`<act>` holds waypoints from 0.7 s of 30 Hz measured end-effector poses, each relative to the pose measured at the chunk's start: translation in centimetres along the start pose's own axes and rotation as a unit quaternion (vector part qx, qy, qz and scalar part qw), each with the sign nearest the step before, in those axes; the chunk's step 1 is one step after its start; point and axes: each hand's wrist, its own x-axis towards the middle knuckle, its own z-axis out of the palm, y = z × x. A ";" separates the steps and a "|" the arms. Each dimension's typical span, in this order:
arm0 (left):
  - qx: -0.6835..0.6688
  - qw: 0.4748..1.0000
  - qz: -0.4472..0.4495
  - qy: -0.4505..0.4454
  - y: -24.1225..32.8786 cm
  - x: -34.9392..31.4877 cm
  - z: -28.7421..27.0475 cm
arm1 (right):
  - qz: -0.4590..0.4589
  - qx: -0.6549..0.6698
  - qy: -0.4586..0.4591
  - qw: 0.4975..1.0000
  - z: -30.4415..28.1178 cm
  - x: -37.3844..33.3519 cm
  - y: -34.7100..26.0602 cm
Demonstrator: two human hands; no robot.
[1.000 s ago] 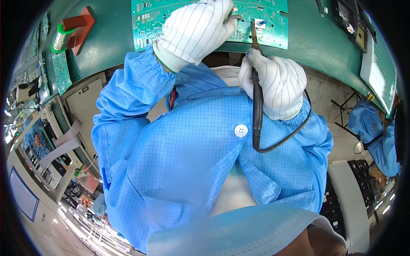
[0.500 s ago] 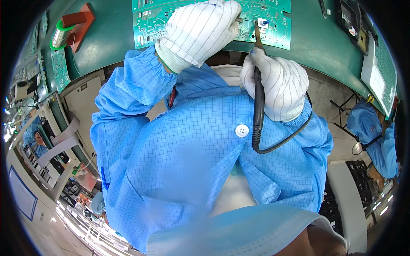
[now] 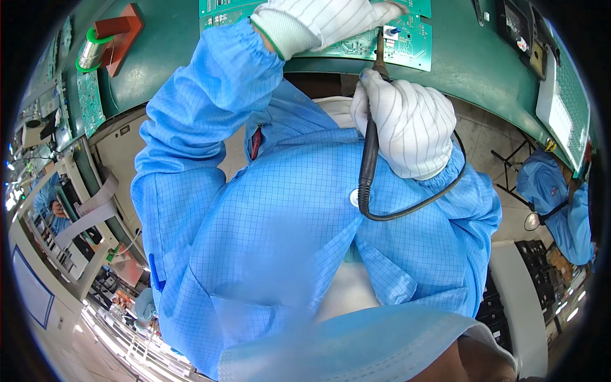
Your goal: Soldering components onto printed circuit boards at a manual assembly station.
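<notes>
A green circuit board [image 3: 414, 54] lies on the bench in front of me, partly cut off by the upper edge. My left hand [image 3: 321, 24], in a white striped glove, reaches across it. Its visible fingers stretch to the right, with the rest out of frame. My right hand [image 3: 414, 127], gloved alike, is closed around the black handle of a soldering iron [image 3: 369, 156]. The iron's tip end points up at the board, beside a small white component with a blue post [image 3: 390, 32]. Whether the tip touches anything is unclear.
The green bench mat [image 3: 165, 57] carries a solder wire spool [image 3: 93, 52] on a red stand [image 3: 129, 38] at left. Dark tray-like parts [image 3: 519, 32] lie at right. The iron's cord [image 3: 420, 210] loops below my right hand. Another person in blue [image 3: 554, 207] is at far right.
My left hand has moved up and right over the board, its fingers stretching from a closed grip. My right hand has shifted slightly left with the soldering iron, whose handle now leans more.
</notes>
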 end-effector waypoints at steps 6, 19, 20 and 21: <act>0.002 0.988 0.022 -0.152 -0.6 1.3 -1.1 | 0.000 0.007 -0.021 1.000 -0.2 -0.4 0.0; -0.049 0.991 -0.115 -0.040 0.7 0.0 -0.3 | 0.082 0.156 0.012 0.984 -3.1 -1.0 2.7; -0.005 0.997 -0.065 0.034 1.0 -0.6 -0.3 | 0.103 0.161 0.029 0.981 -2.9 -1.7 3.5; 0.046 0.993 -0.021 0.111 1.3 -1.1 -0.3 | 0.135 0.189 0.054 0.971 -2.4 -2.4 4.3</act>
